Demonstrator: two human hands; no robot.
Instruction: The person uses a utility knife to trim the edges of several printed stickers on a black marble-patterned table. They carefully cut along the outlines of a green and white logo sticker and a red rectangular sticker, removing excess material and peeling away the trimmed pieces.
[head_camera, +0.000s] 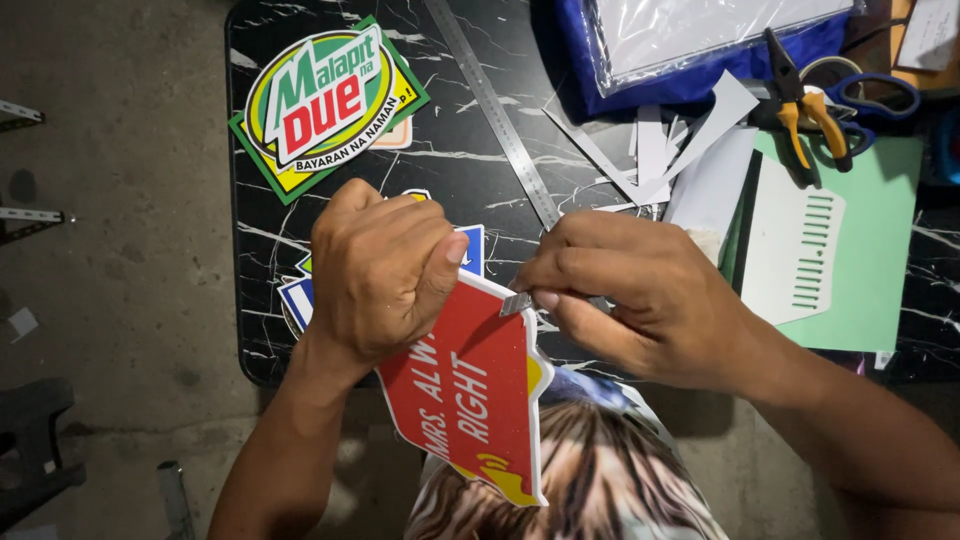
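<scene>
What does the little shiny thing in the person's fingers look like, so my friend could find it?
Start at the black marbled table and come to its near edge, where two hands hold a red sign. The right hand pinches a small flat blade against the sign's white edge. Unlike the long metal ruler behind it, it is tiny, silvery and held between fingertips.

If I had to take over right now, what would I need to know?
Left hand: closed in a firm grip on the top edge of the red sign, holding it up over the lap.
Right hand: pinching a small metal blade against the sign's upper right edge.
On the black table: a green and yellow sign, a blue-edged one partly under the left hand, a metal ruler, paper scraps, pliers, scissors and a green mat.
Done: the red sign already has a white border around its shape.
Left: the blade is at the edge now; how much trimming remains cannot be told.
</scene>
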